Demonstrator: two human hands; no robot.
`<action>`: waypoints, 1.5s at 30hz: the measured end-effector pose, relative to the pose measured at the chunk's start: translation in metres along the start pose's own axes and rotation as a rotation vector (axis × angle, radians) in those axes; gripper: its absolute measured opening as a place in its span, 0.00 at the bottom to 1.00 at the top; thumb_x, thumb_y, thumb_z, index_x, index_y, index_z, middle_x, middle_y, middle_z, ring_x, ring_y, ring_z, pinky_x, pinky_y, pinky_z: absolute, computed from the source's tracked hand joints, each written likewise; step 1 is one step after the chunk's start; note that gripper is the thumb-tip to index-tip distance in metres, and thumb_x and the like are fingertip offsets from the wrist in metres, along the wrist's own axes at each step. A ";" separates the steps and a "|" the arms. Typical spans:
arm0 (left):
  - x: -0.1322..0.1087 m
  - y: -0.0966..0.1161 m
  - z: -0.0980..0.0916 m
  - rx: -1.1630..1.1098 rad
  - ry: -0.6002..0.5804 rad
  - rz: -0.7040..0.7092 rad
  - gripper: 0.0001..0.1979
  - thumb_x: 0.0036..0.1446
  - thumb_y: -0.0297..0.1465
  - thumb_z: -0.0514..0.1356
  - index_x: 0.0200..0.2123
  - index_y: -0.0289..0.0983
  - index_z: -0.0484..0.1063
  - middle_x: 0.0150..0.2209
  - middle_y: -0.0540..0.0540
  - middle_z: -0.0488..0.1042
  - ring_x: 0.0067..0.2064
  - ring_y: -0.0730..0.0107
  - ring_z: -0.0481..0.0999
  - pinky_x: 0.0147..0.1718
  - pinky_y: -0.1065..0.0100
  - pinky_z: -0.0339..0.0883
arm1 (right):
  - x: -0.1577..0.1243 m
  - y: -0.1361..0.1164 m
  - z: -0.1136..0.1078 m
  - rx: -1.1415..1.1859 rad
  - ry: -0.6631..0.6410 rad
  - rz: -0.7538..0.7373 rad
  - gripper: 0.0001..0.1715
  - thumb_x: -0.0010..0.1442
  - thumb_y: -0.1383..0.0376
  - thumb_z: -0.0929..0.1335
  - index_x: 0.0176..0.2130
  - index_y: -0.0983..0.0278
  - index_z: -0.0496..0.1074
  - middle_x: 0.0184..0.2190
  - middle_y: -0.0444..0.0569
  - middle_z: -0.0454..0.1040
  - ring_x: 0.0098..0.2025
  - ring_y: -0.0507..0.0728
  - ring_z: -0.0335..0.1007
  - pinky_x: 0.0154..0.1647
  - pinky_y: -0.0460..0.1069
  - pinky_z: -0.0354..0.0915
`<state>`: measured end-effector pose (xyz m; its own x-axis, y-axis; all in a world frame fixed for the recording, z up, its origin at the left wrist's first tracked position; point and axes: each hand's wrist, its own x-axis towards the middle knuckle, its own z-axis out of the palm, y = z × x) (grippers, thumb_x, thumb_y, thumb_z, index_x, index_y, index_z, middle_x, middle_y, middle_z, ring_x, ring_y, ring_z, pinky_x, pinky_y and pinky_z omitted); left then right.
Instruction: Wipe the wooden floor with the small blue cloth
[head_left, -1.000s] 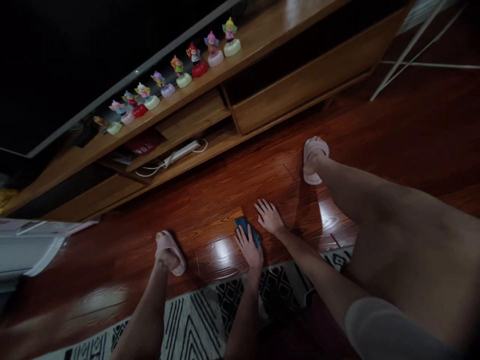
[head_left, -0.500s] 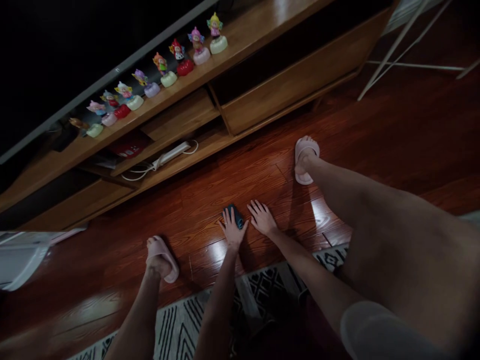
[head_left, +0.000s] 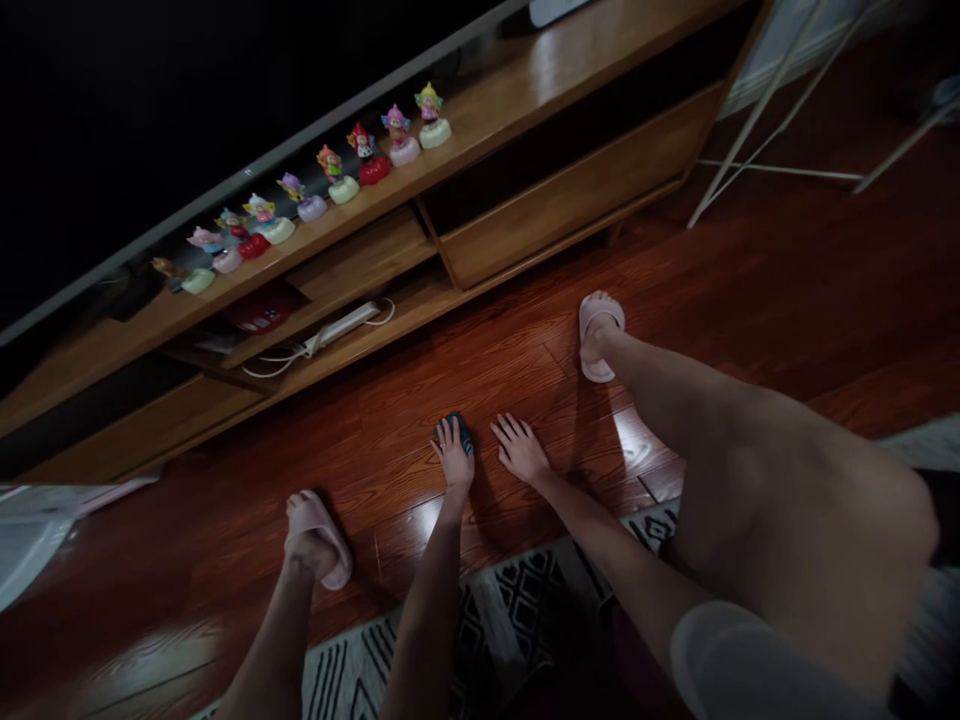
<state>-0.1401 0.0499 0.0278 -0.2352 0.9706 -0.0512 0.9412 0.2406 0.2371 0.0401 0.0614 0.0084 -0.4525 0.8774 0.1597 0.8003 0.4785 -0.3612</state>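
My left hand (head_left: 454, 462) is on a small bunched cloth (head_left: 466, 440), dark teal, lying on the wooden floor. Its fingers curl over the cloth's top and left side, with the thumb tucked in by the right edge and mostly hidden. Just to the right, my right hand (head_left: 523, 450) rests palm down on the bare floorboards. Its fingers are spread and hold nothing. A gap of floor separates it from the cloth.
A low wooden TV cabinet (head_left: 540, 245) runs across the front, bearing a row of several small figurines (head_left: 334, 175). A power strip (head_left: 341, 328) lies on its lower shelf. Pink slippers (head_left: 319, 530) flank my hands. Behind them is a patterned rug (head_left: 337, 670); a white metal stand (head_left: 780, 170) is at right.
The left hand's thumb has come in from its spread position and the fingers have drawn together on the cloth, which looks narrower. The right hand stays flat. My view has shifted slightly.
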 end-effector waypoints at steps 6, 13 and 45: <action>-0.025 -0.014 -0.001 0.002 -0.070 0.072 0.40 0.54 0.22 0.55 0.71 0.38 0.55 0.73 0.38 0.56 0.75 0.53 0.48 0.71 0.46 0.52 | 0.000 0.000 -0.001 0.008 -0.004 -0.006 0.34 0.66 0.63 0.60 0.68 0.66 0.63 0.71 0.57 0.59 0.72 0.65 0.50 0.70 0.63 0.50; -0.051 -0.014 0.004 -0.076 0.034 0.059 0.33 0.66 0.37 0.54 0.72 0.43 0.53 0.75 0.43 0.49 0.75 0.60 0.47 0.70 0.55 0.56 | 0.000 0.000 0.001 -0.009 -0.038 0.008 0.35 0.66 0.62 0.61 0.70 0.64 0.60 0.72 0.56 0.58 0.73 0.65 0.49 0.71 0.62 0.48; -0.027 -0.016 0.001 -0.130 -0.027 0.079 0.41 0.53 0.20 0.51 0.72 0.40 0.53 0.75 0.45 0.50 0.76 0.62 0.39 0.74 0.49 0.43 | 0.000 -0.001 -0.003 -0.015 -0.022 0.006 0.32 0.66 0.64 0.60 0.67 0.66 0.64 0.71 0.57 0.59 0.72 0.65 0.52 0.70 0.62 0.50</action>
<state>-0.1485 0.0198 0.0243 -0.1531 0.9868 -0.0525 0.9167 0.1616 0.3654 0.0401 0.0610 0.0116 -0.4564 0.8791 0.1370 0.8085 0.4741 -0.3486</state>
